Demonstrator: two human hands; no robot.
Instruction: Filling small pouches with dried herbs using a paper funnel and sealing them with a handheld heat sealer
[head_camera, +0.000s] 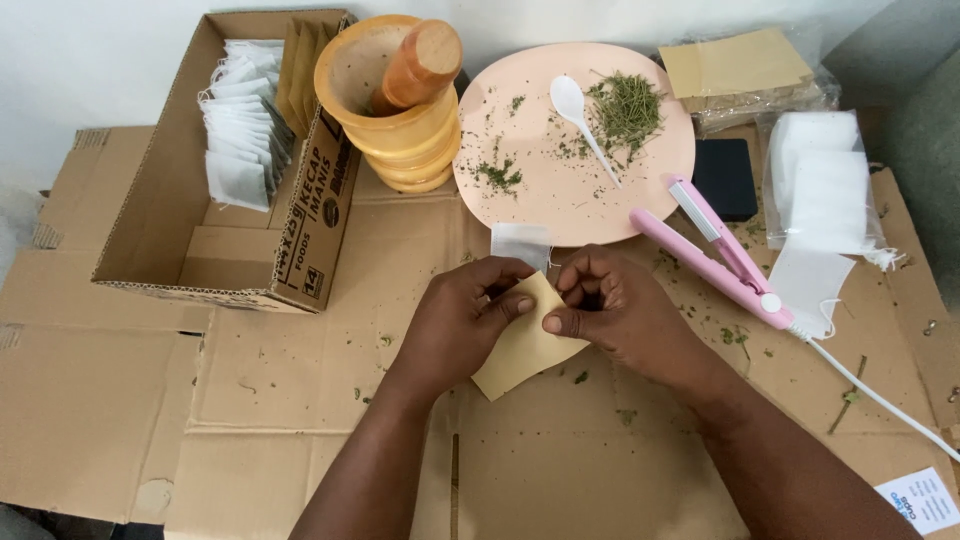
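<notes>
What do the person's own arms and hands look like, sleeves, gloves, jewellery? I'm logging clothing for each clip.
Both forearms are bare as far as the view shows: no sleeves. The left hand and right hand wear no gloves, and no rings, watch or bracelets show.

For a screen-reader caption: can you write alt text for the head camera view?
Two hands, left hand and right hand, pinch a tan paper envelope with a white tea bag at its top, over flattened cardboard. Behind lie a pink plate of dried herbs with a white spoon, a wooden mortar and pestle, a pink sealing iron and a cardboard box of tea bags.
</notes>
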